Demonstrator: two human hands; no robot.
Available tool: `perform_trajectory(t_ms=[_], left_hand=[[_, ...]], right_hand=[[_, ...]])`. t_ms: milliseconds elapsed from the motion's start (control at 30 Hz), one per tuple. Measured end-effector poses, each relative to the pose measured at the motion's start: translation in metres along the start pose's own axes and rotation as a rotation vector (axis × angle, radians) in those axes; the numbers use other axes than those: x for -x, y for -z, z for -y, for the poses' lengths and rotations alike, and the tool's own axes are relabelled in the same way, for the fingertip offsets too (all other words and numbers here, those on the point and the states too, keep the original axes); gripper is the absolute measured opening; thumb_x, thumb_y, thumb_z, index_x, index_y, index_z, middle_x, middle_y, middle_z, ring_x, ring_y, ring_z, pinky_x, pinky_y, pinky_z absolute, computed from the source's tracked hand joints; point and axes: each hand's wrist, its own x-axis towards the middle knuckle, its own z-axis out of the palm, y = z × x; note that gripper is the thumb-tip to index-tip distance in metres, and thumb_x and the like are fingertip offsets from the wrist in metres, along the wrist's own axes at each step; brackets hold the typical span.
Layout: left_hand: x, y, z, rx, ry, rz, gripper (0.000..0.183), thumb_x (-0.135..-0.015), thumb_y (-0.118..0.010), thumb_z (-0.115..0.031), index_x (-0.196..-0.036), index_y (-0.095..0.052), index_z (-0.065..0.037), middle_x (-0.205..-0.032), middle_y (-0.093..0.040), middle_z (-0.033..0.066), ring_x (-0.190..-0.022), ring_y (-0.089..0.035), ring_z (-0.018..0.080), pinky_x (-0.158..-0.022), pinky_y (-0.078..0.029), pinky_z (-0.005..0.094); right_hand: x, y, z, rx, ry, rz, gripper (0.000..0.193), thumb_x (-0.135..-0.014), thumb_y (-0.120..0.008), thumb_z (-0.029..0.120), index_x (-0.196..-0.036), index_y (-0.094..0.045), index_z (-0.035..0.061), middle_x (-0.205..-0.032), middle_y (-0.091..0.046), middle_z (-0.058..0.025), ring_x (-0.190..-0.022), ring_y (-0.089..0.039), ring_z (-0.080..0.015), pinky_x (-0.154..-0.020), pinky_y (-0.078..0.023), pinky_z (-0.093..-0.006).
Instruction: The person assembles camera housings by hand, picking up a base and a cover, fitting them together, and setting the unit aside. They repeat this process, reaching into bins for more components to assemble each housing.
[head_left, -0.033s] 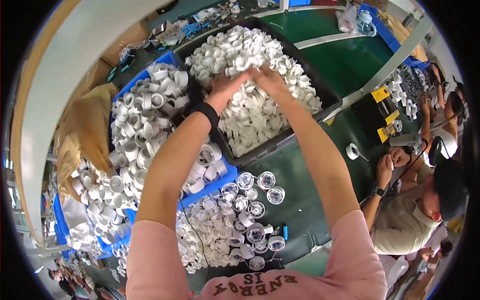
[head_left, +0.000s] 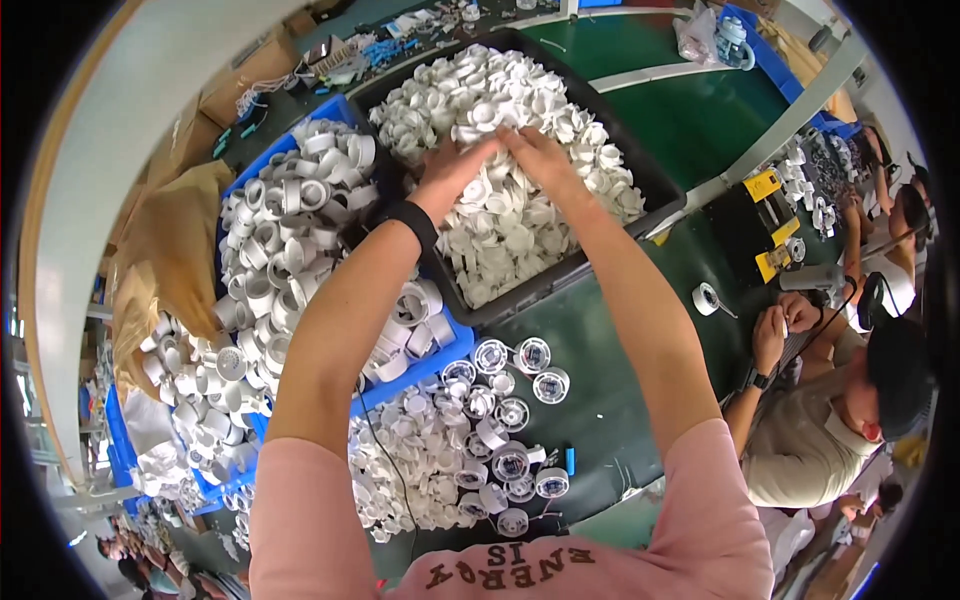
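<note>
Both the left fingers point(head_left: 476, 154) and the right fingers point(head_left: 528, 150) are bare. Just behind the left fingers sits a broad, dark black wristband point(head_left: 414, 223). Well back from the fingers, past the bare forearms point(head_left: 640, 310), hang short, loose sleeves point(head_left: 308, 505) of a pale pink shirt point(head_left: 640, 572); farthest from the fingers, dark, blocky lettering point(head_left: 497, 556) curves across its chest in two lines.

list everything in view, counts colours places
crate: one, black, upper centre
white parts: many, white, inside crate
blue bins: several, blue, left
white rings: many, white, inside bins
loose pieces: many, white, lower centre
round units: over ten, white, lower centre
table: one, green, centre
device: one, yellow-black, right
tan bag: one, tan, left
jug: one, blue, upper right
nearest co-worker: one, beige-shirted, right
left hand: one, bare, in crate
right hand: one, bare, in crate
</note>
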Motion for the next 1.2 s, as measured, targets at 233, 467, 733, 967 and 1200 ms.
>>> perform_trajectory(t_ms=[233, 467, 733, 967, 1200], left_hand=[[0.010, -0.006, -0.015, 0.075, 0.027, -0.216, 0.105, -0.066, -0.062, -0.069, -0.143, -0.032, -0.004, -0.147, -0.028, 0.0232, -0.135, -0.031, 0.0392, -0.109, -0.030, 0.0430], [0.037, -0.004, -0.020, 0.308, 0.058, -0.225, 0.095, -0.068, -0.065, -0.068, -0.118, -0.054, 0.012, -0.122, -0.055, 0.0287, -0.113, -0.057, 0.0342, -0.091, -0.047, 0.0392], [0.086, 0.018, -0.060, 0.199, -0.117, -0.318, 0.082, -0.070, -0.061, -0.071, -0.096, -0.068, 0.008, -0.089, -0.069, 0.0194, -0.083, -0.067, 0.0344, -0.072, -0.051, 0.0381], [0.234, 0.033, -0.041, 0.463, -0.210, -0.328, 0.062, -0.076, -0.068, -0.053, -0.092, -0.067, 0.007, -0.081, -0.068, 0.0145, -0.078, -0.066, 0.0240, -0.064, -0.048, 0.0333], [0.368, 0.044, 0.109, 0.442, -0.403, -0.577, 0.033, -0.082, -0.068, -0.032, -0.099, -0.070, -0.003, -0.088, -0.071, 0.0073, -0.077, -0.066, 0.0178, -0.070, -0.050, 0.0291]], right_hand=[[0.019, 0.001, 0.030, -0.514, -0.083, 0.020, 0.091, -0.074, -0.067, 0.058, -0.138, -0.042, -0.0023, -0.125, -0.056, -0.0210, -0.109, -0.058, -0.0296, -0.072, -0.055, -0.0408], [0.041, -0.011, 0.052, -0.629, -0.150, -0.068, 0.077, -0.080, -0.067, 0.051, -0.130, -0.050, -0.0039, -0.129, -0.053, -0.0157, -0.114, -0.051, -0.0264, -0.095, -0.041, -0.0384], [0.072, 0.018, 0.089, -0.747, 0.125, -0.045, 0.040, -0.088, -0.063, 0.038, -0.110, -0.066, 0.0054, -0.093, -0.067, -0.0038, -0.078, -0.060, -0.0130, -0.070, -0.050, -0.0296], [0.210, 0.003, 0.115, -0.872, 0.238, 0.010, 0.028, -0.093, -0.058, 0.031, -0.099, -0.067, 0.0044, -0.094, -0.066, -0.0057, -0.085, -0.061, -0.0151, -0.075, -0.048, -0.0282], [0.364, -0.113, 0.086, -0.731, 0.009, 0.190, 0.048, -0.087, -0.066, 0.039, -0.114, -0.063, -0.0010, -0.085, -0.058, 0.0018, -0.075, -0.052, -0.0090, -0.066, -0.043, -0.0237]])
